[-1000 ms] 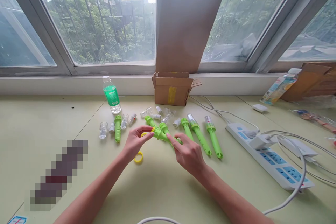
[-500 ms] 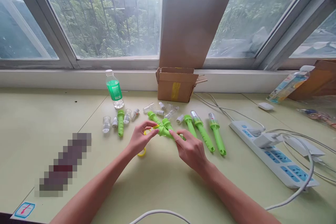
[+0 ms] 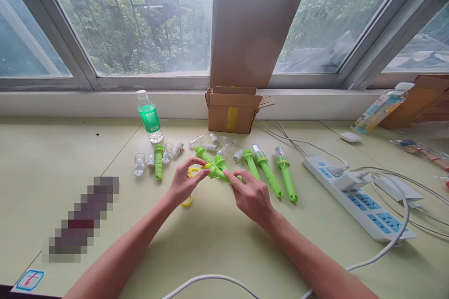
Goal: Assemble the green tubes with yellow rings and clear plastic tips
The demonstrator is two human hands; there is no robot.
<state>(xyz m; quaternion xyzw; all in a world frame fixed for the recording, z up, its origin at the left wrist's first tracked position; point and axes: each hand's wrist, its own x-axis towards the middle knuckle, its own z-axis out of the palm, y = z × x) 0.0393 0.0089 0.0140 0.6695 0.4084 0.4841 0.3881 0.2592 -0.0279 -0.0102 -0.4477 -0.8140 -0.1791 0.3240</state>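
My left hand pinches a small yellow ring against the threaded end of a green plastic handle. My right hand grips the shaft of that same handle. A second yellow ring lies on the table just below my left hand. More green handles lie to the right, two of them with clear caps. Another green handle lies to the left among small clear caps.
A green-labelled water bottle and an open cardboard box stand at the back by the window sill. A white power strip with cables lies at the right. A white cable curves along the near edge.
Both hands stay on the green handle. My left fingers have closed the yellow ring onto its threaded end. The view has shifted slightly.
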